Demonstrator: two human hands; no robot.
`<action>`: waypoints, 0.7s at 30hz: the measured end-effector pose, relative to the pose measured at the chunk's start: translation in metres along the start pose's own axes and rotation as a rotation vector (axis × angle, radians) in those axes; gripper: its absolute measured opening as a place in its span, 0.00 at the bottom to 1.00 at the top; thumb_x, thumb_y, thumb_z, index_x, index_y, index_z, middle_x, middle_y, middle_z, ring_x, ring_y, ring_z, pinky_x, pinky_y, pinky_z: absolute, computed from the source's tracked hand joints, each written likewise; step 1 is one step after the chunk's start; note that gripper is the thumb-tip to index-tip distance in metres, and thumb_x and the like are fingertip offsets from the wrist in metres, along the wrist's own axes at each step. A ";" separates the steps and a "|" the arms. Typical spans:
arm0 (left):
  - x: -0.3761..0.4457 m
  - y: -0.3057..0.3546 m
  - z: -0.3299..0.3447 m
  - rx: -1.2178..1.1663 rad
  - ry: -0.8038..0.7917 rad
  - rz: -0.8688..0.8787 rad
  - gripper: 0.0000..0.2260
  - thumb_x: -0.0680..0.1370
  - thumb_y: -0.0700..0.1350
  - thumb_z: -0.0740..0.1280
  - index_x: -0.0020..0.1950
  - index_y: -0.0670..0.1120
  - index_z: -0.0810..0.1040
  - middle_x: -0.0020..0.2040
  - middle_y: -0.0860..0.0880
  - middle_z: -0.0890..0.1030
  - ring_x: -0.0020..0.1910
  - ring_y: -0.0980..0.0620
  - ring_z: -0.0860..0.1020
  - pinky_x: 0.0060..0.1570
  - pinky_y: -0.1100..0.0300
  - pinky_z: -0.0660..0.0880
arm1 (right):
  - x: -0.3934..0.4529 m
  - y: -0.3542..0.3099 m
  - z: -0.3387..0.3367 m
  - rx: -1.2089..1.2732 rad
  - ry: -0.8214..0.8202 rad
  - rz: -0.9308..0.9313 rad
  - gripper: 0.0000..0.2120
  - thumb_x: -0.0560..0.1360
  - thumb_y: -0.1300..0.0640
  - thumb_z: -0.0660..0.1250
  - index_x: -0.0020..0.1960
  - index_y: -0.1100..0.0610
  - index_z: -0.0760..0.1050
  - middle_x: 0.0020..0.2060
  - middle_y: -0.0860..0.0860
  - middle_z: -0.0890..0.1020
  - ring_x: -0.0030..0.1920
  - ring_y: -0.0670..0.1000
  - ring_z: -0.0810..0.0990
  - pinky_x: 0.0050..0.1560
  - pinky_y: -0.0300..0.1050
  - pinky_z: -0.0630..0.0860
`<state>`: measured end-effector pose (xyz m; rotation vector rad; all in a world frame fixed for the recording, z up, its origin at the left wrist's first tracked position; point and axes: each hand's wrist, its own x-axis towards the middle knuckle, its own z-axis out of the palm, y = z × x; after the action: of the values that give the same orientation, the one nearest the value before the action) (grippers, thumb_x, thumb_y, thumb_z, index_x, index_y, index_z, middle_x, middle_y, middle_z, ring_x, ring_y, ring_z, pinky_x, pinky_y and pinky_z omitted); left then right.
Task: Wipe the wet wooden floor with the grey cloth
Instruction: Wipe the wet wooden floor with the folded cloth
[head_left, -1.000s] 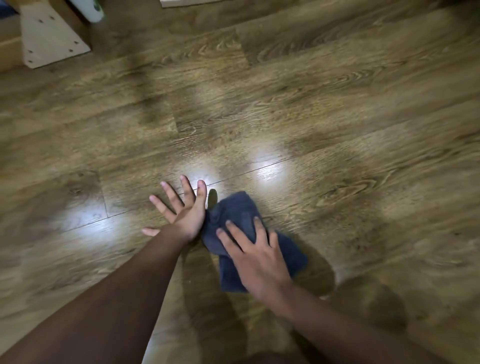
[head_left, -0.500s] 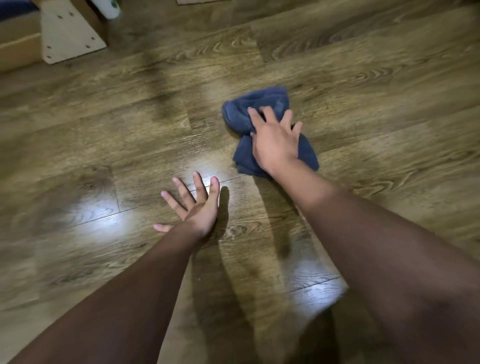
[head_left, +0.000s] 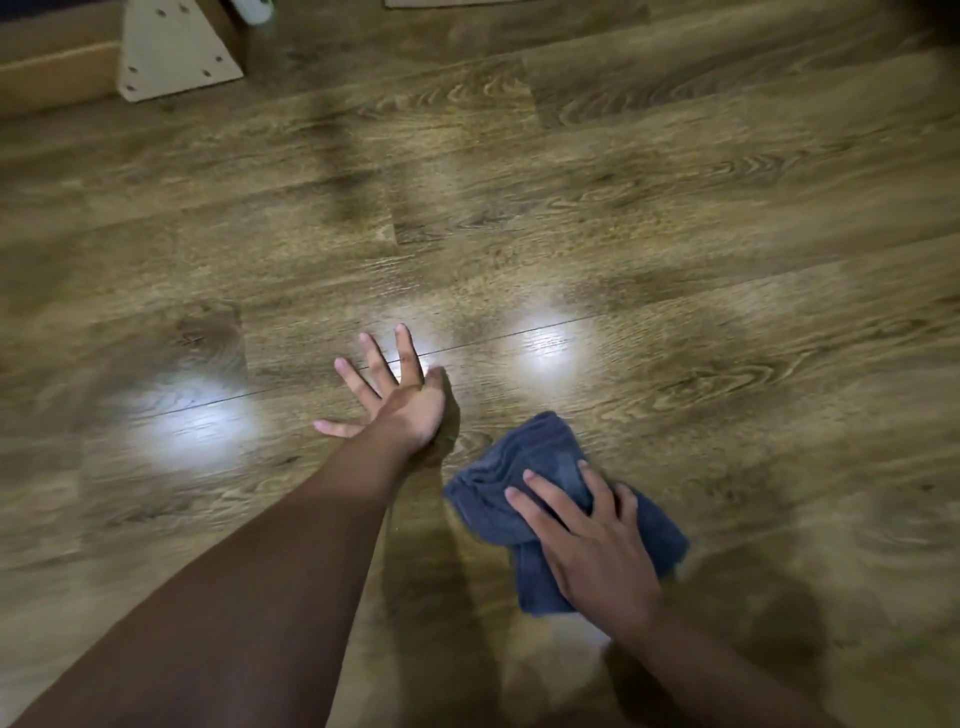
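Wooden floor, left hand spread flat, right hand pressing grey cloth

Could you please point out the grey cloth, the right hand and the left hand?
grey cloth (head_left: 540, 457): head view, bunched far end.
right hand (head_left: 597, 551): head view, back of hand.
left hand (head_left: 410, 410): head view, back of hand.

Blue-grey cloth on brown wood-grain floor; pale beige panel.
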<state>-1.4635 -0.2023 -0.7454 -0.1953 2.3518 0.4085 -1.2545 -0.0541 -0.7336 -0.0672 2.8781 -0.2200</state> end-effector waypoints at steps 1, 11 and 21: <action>0.002 -0.005 -0.005 0.025 0.045 0.014 0.31 0.80 0.67 0.51 0.76 0.71 0.35 0.79 0.58 0.28 0.77 0.46 0.28 0.62 0.20 0.34 | -0.004 -0.004 -0.008 0.027 -0.048 -0.017 0.26 0.75 0.46 0.59 0.73 0.43 0.67 0.71 0.45 0.72 0.65 0.68 0.73 0.54 0.69 0.73; 0.030 -0.058 -0.037 -0.244 0.152 -0.184 0.30 0.81 0.68 0.49 0.80 0.66 0.39 0.82 0.51 0.34 0.79 0.41 0.32 0.69 0.28 0.35 | 0.030 -0.004 -0.011 -0.032 -0.040 -0.221 0.37 0.66 0.47 0.78 0.72 0.44 0.69 0.71 0.47 0.72 0.65 0.71 0.72 0.53 0.70 0.74; 0.044 -0.071 -0.039 -0.076 0.151 -0.038 0.41 0.73 0.72 0.32 0.82 0.52 0.39 0.81 0.44 0.35 0.78 0.40 0.31 0.68 0.44 0.20 | 0.299 -0.007 -0.071 0.044 0.088 -0.001 0.25 0.81 0.52 0.56 0.76 0.39 0.57 0.76 0.42 0.60 0.67 0.62 0.63 0.62 0.60 0.59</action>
<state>-1.5017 -0.2831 -0.7658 -0.3163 2.4780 0.4804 -1.5617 -0.0705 -0.7385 -0.0519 2.9592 -0.2935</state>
